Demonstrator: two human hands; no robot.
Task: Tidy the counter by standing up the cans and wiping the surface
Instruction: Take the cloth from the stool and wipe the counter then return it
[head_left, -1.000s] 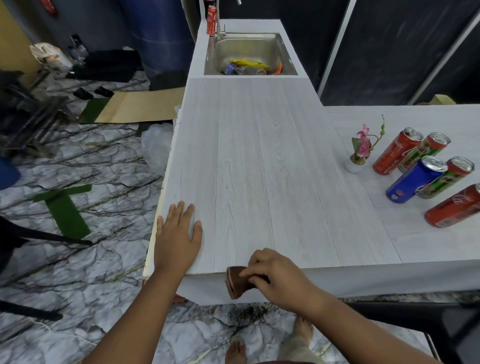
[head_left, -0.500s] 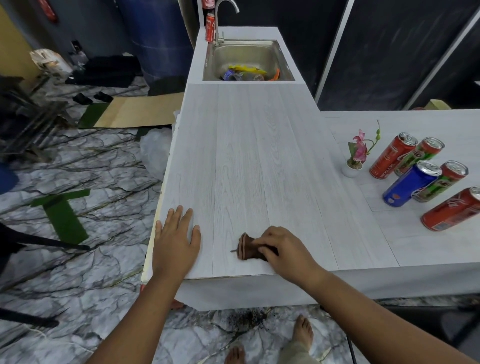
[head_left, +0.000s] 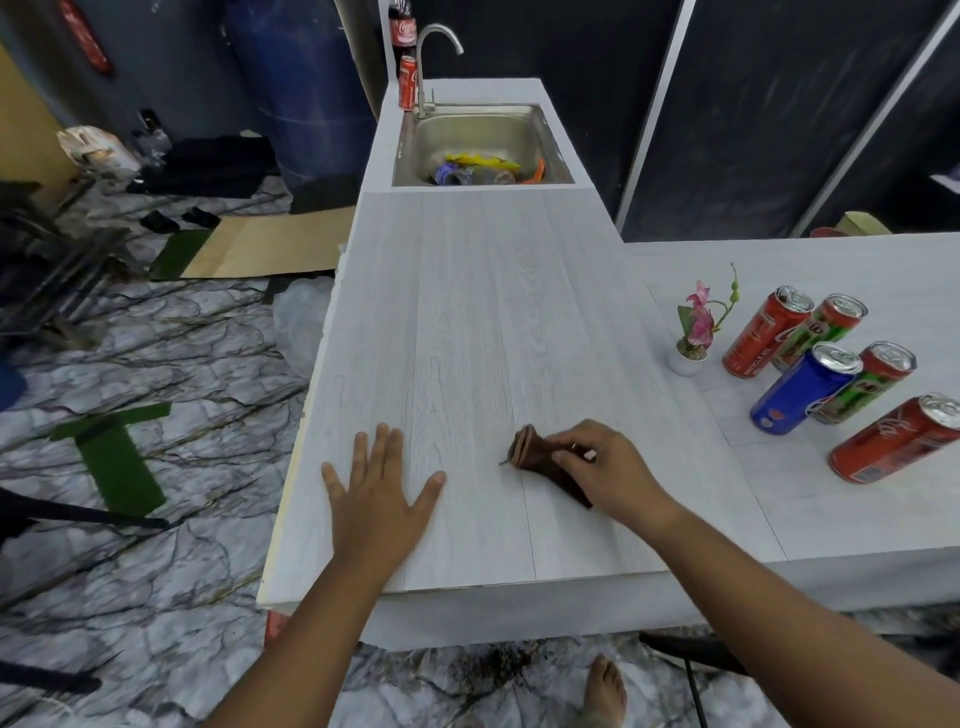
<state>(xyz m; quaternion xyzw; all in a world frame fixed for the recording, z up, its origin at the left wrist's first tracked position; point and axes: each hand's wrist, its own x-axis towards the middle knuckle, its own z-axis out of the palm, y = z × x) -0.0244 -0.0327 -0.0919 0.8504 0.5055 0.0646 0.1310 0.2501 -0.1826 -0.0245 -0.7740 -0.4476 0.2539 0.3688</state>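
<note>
A: Item, right hand (head_left: 605, 467)?
B: Fingers closed on the folded brown cloth (head_left: 540, 460), pressed to the worktop (head_left: 467, 322) for wiping.
A: Left hand (head_left: 376, 486)?
B: Flat, empty, apparently bracing. Cans (head_left: 826, 384) stood grouped at right.

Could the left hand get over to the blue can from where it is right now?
Probably not easily. The left hand lies flat near the counter's left edge, and the blue can stands far right. The right hand and its brown cloth lie between them, so the left arm would have to cross over.
</note>
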